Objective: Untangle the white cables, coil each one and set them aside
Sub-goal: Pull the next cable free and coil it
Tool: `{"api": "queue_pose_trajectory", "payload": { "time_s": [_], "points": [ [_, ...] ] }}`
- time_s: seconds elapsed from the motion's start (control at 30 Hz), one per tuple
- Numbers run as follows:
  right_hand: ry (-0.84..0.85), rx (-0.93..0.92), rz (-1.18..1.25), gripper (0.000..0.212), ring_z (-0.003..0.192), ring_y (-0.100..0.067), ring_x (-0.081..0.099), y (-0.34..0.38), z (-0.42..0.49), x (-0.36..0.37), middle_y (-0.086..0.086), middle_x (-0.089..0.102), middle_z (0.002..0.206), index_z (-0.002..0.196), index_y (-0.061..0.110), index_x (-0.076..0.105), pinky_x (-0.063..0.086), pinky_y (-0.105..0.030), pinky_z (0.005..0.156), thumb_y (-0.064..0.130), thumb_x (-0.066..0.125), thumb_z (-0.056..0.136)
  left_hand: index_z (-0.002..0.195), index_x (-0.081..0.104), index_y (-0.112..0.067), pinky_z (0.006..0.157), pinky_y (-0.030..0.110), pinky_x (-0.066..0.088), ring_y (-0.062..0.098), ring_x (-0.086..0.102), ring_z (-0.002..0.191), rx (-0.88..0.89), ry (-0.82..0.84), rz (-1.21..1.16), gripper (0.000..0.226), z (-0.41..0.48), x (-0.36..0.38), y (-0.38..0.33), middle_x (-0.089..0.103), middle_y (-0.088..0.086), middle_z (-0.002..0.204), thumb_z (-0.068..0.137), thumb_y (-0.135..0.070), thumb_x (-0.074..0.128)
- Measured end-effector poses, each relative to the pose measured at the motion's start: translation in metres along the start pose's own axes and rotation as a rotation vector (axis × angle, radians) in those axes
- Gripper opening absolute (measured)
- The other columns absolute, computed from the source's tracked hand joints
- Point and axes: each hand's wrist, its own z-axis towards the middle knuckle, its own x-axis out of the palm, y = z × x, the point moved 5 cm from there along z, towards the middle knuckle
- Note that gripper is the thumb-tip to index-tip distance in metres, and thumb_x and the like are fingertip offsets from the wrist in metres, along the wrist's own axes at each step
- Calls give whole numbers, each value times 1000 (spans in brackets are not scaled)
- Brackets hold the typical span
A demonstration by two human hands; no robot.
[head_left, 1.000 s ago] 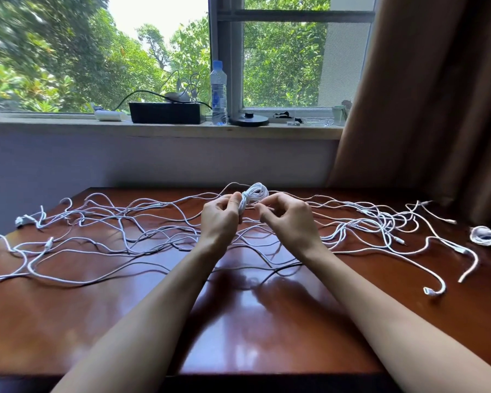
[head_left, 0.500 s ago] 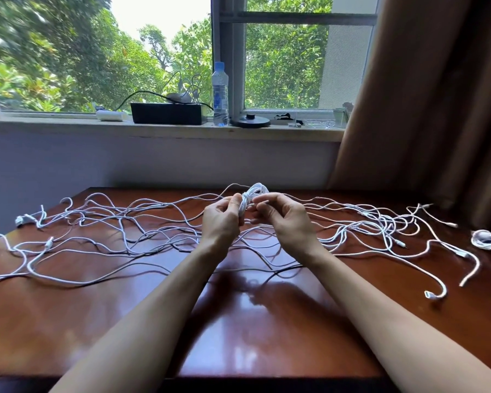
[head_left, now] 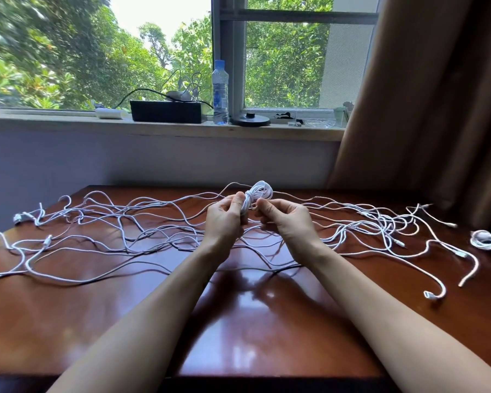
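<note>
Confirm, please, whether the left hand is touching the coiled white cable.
Touching. The head view shows the left hand pinching the coiled white cable just below its loops, thumb pressed against it.

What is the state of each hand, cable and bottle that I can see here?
left hand: grips the cable coil
right hand: pinches a strand of that coil
cable coil: wound, held above the table
loose white cables: tangled, spread on the table
second coil: wound, at the table's right edge
water bottle: upright, capped

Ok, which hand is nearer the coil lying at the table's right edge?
Right. The right hand sits well left of that coil; the left hand is farther left, beyond the bundle both pinch.
</note>
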Motion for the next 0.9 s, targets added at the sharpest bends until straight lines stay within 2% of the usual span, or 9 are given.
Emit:
{"api": "queue_pose_trajectory", "payload": {
  "time_s": [0.13, 0.3, 0.53, 0.77, 0.9],
  "points": [
    [5, 52, 37, 19, 68, -10, 65, -1, 0, 0, -7, 74, 83, 98, 0, 73, 55, -21, 61, 18, 71, 92, 69, 61, -15, 42, 22, 30, 11, 36, 42, 17, 16, 4, 39, -1, 2, 2, 46, -1, 52, 106, -21, 50],
    [11, 167, 151, 17, 64, -10, 67, -3, 0, 1, -6, 74, 79, 93, 4, 72, 55, -21, 60, 21, 71, 93, 69, 59, -15, 42, 22, 29, 11, 35, 43, 45, 37, -6, 39, -2, 4, 2, 45, 1, 54, 106, -21, 50],
    [-6, 220, 207, 24, 61, -9, 65, -4, 1, -1, -10, 74, 82, 101, 0, 69, 57, -22, 58, 22, 73, 91, 91, 69, -14, 46, 17, 37, 5, 42, 47, 135, 62, 50, 24, 0, 4, 4, 51, -9, 52, 105, -18, 51],
    [-12, 228, 285, 15, 55, -7, 66, -5, 4, -5, -6, 72, 70, 97, 1, 62, 57, -19, 56, 14, 67, 93, 90, 71, -25, 55, 30, 44, 11, 50, 53, 326, 46, 288, 18, 2, -1, 2, 60, -10, 57, 102, -21, 58],
    [-57, 218, 318, 14, 58, -9, 65, -8, 7, -7, -10, 67, 77, 97, 2, 59, 58, -19, 60, 11, 68, 93, 89, 69, -32, 57, 33, 49, 9, 54, 54, 360, 28, 350, 20, 3, -4, 2, 65, -16, 61, 102, -21, 59]
  ]
}}
